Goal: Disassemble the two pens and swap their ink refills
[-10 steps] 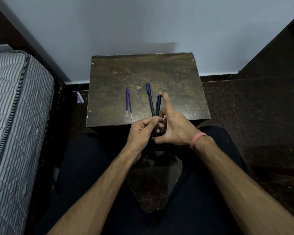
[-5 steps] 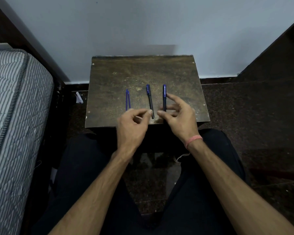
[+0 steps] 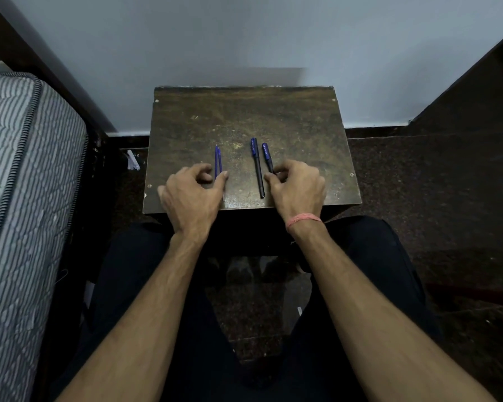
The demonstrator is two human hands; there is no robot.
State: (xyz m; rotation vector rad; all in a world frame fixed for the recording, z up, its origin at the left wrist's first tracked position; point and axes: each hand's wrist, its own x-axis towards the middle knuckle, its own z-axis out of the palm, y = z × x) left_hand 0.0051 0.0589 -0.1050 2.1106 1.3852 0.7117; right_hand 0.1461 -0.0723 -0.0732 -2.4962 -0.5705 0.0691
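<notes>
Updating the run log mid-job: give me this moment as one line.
left hand: touching refills | right hand: pinching right pen | left pen: lying free on table

A small, scuffed dark-brown wooden worktop is seen from above, pushed up against a pale wall. Two thin blue ink refills are laid side by side on it, with the left hand curled right next to them, thumb touching. Further right, a long dark pen with a blue cap is left lying free. A shorter blue-capped pen beside it is pinched by the right hand. A striped grey mattress is visible far left.
</notes>
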